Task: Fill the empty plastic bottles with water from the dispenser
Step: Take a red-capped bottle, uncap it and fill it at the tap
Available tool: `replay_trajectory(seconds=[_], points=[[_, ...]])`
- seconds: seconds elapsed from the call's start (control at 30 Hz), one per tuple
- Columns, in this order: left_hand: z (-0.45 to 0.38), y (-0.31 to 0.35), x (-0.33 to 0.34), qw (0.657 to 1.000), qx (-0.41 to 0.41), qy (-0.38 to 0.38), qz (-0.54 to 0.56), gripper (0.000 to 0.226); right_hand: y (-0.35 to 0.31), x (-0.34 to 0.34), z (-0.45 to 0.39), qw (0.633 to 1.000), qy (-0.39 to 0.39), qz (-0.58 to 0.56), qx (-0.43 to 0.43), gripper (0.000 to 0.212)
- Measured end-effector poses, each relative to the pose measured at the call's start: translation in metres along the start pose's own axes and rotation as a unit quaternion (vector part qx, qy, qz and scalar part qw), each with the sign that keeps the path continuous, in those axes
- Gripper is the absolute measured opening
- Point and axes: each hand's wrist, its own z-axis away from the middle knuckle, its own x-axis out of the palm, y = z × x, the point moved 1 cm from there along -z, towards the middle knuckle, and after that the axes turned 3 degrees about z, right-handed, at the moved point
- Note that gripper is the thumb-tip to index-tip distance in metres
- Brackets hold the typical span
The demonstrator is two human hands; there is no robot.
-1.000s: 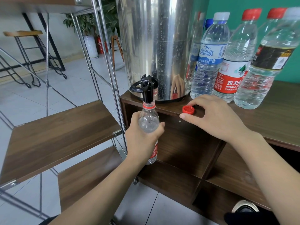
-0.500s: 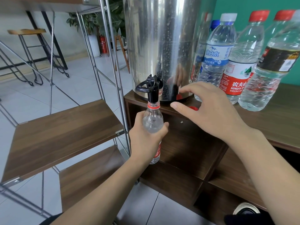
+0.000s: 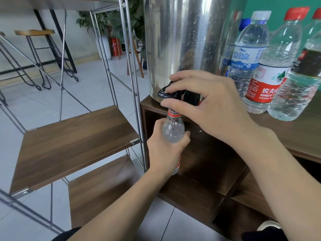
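Note:
My left hand (image 3: 166, 153) grips a small clear plastic bottle (image 3: 172, 131) with a red neck ring, uncapped, its mouth right under the black tap (image 3: 165, 92) of the steel water dispenser (image 3: 187, 40). My right hand (image 3: 205, 105) has its fingers curled around the tap's black lever. No water stream is visible. The bottle's lower part is hidden behind my left hand.
Several capped water bottles (image 3: 267, 66) stand on the dark wooden cabinet (image 3: 304, 136) to the right of the dispenser. A metal-framed shelf with wooden boards (image 3: 69, 145) stands at left. Stools and a potted plant sit on the tiled floor behind.
My right hand left the red cap on the cabinet top and moved left and up onto the tap lever. The left hand kept the bottle under the spout.

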Motion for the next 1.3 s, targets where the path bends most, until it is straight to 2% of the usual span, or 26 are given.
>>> replay_trajectory(seconds=[0.4, 1.3], points=[[-0.0012, -0.0063, 0.0026, 0.999, -0.002, -0.006, 0.032, 0.049, -0.0042, -0.0011, -0.0034, 0.999, 0.023, 0.023, -0.023, 0.021], [-0.0003, -0.0032, -0.0012, 0.999, 0.006, -0.021, 0.029, 0.047, -0.0075, -0.0045, -0.0069, 0.999, 0.016, 0.024, -0.036, 0.023]])
